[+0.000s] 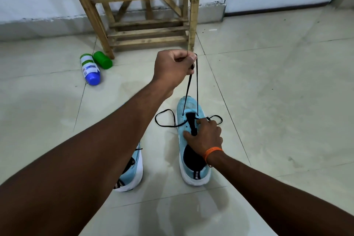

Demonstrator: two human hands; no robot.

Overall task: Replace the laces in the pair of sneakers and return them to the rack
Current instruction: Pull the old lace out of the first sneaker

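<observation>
The wooden rack (149,25) stands beyond the blue sneaker (188,107), which sits on the floor with its mate (137,166) to its left. The right hand (206,138) grips that sneaker at the tongue. The left hand (172,67), fingers (189,58) curled tight, holds the black lace (188,90) taut above it.

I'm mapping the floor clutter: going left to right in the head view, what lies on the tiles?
White-and-blue bottle, green container, half-hidden light-blue sneaker, light-blue sneaker being laced.
</observation>
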